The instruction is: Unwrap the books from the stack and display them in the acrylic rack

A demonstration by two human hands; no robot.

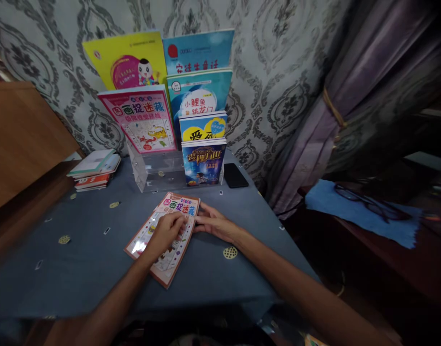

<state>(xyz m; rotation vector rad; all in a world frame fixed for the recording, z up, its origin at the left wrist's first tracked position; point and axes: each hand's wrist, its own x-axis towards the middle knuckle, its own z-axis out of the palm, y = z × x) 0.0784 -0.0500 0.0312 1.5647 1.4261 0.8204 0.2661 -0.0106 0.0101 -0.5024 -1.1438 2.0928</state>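
A picture book with an orange-brown border and a shiny cover lies slanted on the cloth-covered table. Across the middle of its cover rests my left hand, its fingers curled together; anything inside them is hidden. My right hand is at the book's upper right edge, thumb near the cover and fingers closed along that side. Behind the book stands a clear acrylic rack. It holds a pink-red picture book, a yellow book and a dark blue book, among others.
A small stack of books lies at the back left, near a wooden panel. A black phone lies right of the rack. Beyond the table's right edge are a tied curtain and glasses on a blue cloth.
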